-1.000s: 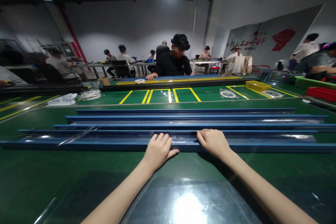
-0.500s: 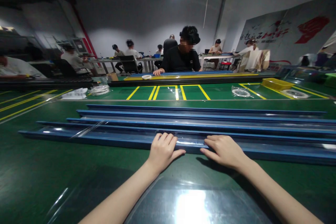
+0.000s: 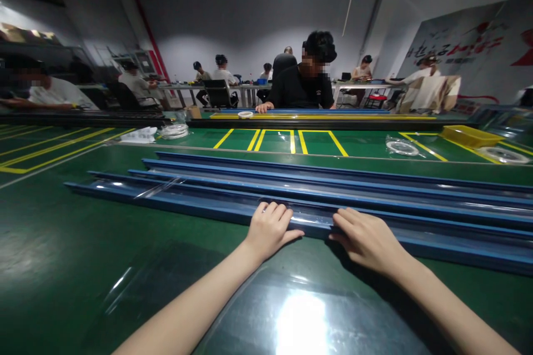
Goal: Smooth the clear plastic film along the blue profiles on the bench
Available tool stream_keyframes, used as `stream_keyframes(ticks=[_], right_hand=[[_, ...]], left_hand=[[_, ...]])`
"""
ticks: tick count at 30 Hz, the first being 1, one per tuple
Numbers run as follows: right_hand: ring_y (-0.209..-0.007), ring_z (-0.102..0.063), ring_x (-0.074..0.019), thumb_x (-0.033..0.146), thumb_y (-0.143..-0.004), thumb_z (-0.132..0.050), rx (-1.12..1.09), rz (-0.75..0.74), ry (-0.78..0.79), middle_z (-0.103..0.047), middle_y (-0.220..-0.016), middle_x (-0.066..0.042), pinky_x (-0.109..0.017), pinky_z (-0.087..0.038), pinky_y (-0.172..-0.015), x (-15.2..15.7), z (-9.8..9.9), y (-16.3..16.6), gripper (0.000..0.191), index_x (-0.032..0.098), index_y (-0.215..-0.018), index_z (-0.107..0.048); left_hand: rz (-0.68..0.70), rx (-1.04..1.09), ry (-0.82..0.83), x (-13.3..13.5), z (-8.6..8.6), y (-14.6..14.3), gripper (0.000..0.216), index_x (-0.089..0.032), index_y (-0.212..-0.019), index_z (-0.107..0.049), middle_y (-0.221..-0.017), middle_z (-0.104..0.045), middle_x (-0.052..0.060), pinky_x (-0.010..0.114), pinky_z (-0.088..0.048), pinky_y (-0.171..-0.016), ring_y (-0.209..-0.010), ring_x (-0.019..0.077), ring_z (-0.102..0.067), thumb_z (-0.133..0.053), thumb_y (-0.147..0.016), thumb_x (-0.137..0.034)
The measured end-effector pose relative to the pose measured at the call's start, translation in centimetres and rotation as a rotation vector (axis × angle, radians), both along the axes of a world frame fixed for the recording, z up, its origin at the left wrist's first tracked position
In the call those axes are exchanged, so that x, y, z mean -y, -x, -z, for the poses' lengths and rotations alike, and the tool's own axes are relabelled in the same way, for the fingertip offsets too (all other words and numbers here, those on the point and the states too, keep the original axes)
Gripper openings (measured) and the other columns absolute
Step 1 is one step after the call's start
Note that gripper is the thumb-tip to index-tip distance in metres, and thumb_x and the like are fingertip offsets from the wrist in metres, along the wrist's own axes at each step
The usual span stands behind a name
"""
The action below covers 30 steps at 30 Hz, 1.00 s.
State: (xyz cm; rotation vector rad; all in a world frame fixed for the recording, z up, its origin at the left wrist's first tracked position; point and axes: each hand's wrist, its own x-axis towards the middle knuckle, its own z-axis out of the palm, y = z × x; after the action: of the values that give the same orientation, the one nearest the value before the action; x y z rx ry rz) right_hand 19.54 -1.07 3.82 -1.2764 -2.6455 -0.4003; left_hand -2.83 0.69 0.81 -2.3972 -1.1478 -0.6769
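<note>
On the green table (image 3: 62,260) I see the nearest blue channel (image 3: 312,223), a clear strip (image 3: 158,188) crossing its left part, then the left hand (image 3: 272,226) clasping its near wall between fingers and thumb, the right hand (image 3: 368,236) gripping likewise just beside, and a yellow tray (image 3: 472,137) beyond.

a long, glossy blue channel (image 3: 314,227) lies slantwise across the green table (image 3: 62,249), open side up.
</note>
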Motion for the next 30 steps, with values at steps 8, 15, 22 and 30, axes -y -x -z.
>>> stream_keyframes(ticks=[8,15,22,30], right_hand=[[-0.067,-0.05,-0.0153,0.026,-0.076,-0.046,0.029,0.133,0.119,-0.055,-0.074,-0.004,-0.024,-0.025,-0.05,0.0,-1.3,0.3,0.008,0.019,-0.072,-0.047],[-0.066,-0.055,-0.0161,0.025,-0.072,-0.05,0.084,0.211,0.249,-0.059,-0.074,-0.002,-0.024,-0.023,-0.049,-0.3,-2.4,-1.6,0.006,0.02,-0.07,-0.047],[-0.064,-0.056,-0.0172,0.03,-0.069,-0.052,0.062,0.306,0.323,-0.061,-0.071,-0.002,-0.024,-0.023,-0.048,-0.6,-2.4,-2.2,0.01,0.021,-0.066,-0.049],[-0.062,-0.053,-0.0166,0.033,-0.071,-0.05,-0.004,0.211,0.359,-0.06,-0.069,-0.002,-0.024,-0.027,-0.052,-0.9,-2.0,-2.5,0.013,0.02,-0.068,-0.05]], left_hand=[[-0.018,-0.02,-0.005,0.1,0.0,-0.1,0.041,-0.016,-0.076,-0.053,-0.073,-0.056,0.005,0.031,-0.031,-0.064,-0.072,0.0183,-0.049,-0.041,-0.077,-0.055],[0.016,-0.05,-0.005,0.2,-0.3,-0.4,0.039,-0.015,-0.09,-0.053,-0.077,-0.057,0.005,0.031,-0.032,-0.064,-0.075,0.0187,-0.05,-0.044,-0.078,-0.051],[0.054,-0.046,-0.001,0.1,0.0,-0.3,0.033,-0.015,-0.083,-0.054,-0.073,-0.057,0.005,0.029,-0.032,-0.058,-0.068,0.0169,-0.051,-0.043,-0.081,-0.047],[0.068,-0.038,-0.028,-0.1,0.0,-0.2,0.033,-0.016,-0.073,-0.053,-0.065,-0.056,0.002,0.028,-0.03,-0.057,-0.063,0.016,-0.049,-0.042,-0.081,-0.047]])
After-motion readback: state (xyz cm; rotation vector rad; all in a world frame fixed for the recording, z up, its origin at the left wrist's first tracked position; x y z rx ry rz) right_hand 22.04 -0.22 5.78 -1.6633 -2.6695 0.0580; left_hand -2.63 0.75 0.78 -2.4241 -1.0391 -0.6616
